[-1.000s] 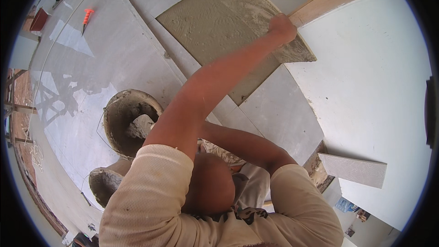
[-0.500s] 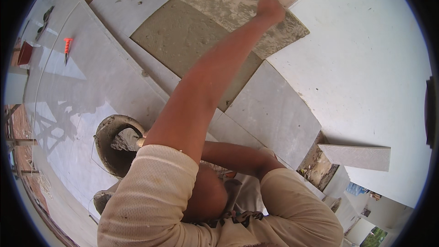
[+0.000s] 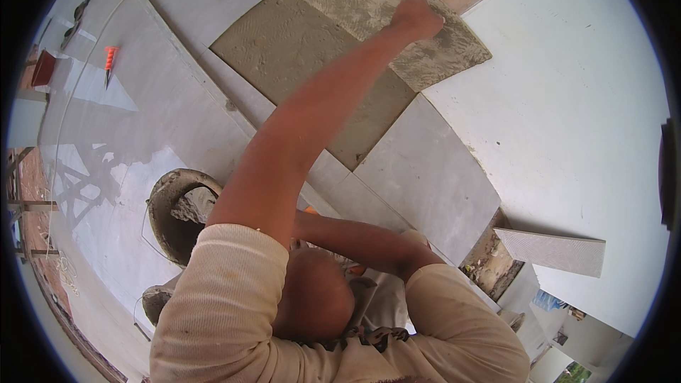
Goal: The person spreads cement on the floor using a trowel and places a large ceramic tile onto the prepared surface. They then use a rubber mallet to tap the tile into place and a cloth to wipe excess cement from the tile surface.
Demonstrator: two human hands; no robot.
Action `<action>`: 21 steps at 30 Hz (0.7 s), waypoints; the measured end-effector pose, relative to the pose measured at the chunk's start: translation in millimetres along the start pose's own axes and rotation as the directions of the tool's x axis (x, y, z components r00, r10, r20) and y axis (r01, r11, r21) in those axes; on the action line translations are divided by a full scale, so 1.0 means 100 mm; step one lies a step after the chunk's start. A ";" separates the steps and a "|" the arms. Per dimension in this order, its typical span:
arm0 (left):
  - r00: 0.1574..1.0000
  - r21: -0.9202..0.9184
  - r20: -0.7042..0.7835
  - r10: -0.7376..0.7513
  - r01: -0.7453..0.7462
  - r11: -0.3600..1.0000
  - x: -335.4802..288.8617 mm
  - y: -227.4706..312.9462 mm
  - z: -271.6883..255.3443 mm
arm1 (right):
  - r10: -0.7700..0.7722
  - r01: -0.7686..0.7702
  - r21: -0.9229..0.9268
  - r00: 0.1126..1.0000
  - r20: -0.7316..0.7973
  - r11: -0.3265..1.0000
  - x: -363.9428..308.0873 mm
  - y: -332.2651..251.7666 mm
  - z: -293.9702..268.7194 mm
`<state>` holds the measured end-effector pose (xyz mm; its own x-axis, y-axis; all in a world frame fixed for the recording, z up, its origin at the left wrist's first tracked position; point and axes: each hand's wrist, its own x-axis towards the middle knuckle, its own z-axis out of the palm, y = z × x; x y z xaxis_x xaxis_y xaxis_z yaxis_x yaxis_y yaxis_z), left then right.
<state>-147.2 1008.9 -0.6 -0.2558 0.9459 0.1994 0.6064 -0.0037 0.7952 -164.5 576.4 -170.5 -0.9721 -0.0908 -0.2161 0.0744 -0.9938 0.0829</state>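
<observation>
My left hand (image 3: 417, 20) reaches far forward with its fingers closed, over a slab patchily smeared with cement (image 3: 443, 46). What it grips, if anything, is hidden. Under my left forearm lies a bed of wet grey mortar (image 3: 284, 50), bordered by pale grey tiles (image 3: 429, 177). My right forearm (image 3: 362, 240) crosses to the left beneath my left arm, which hides the right hand. A small orange piece (image 3: 310, 210) shows beside that crossing. Left of my left arm stands a mortar-caked bucket (image 3: 164, 206) with grey mortar inside.
A red-handled pointed tool (image 3: 110, 64) lies on the tiled floor to the left. A second bucket (image 3: 152, 305) stands near my left sleeve. At right, a cut tile strip (image 3: 557, 250) leans by the white wall (image 3: 582, 99), beside an untiled gap (image 3: 489, 262).
The view has shifted slightly, so the floor sits a little lower and further right. My left hand stays over the smeared slab. A pale handle-like piece at the bucket no longer shows.
</observation>
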 end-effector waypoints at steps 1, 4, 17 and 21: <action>0.998 -0.049 0.062 -0.016 0.019 0.999 -0.07 0.01 -0.05 | -0.002 0.002 0.083 1.000 -0.012 0.997 0.02 -0.04 0.13; 0.981 -0.157 0.188 -0.048 0.078 0.984 -0.18 0.12 -0.23 | 0.021 0.004 0.361 0.998 -0.066 0.933 0.03 -0.10 0.18; 0.982 -0.024 0.189 -0.008 0.013 1.000 -0.24 0.11 -0.19 | -0.049 0.051 0.014 0.996 -0.080 0.999 0.09 0.07 -0.31; 0.983 0.063 0.184 0.010 -0.022 0.998 -0.21 -0.01 -0.13 | 0.045 -0.040 -0.129 0.998 0.038 0.991 -0.06 0.01 -0.05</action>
<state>-152.1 985.3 1.9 -0.1068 0.9894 0.0981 0.6580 -0.0037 0.7530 -157.4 575.9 -174.4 -0.9755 -0.1329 -0.1754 0.1410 -0.9894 -0.0345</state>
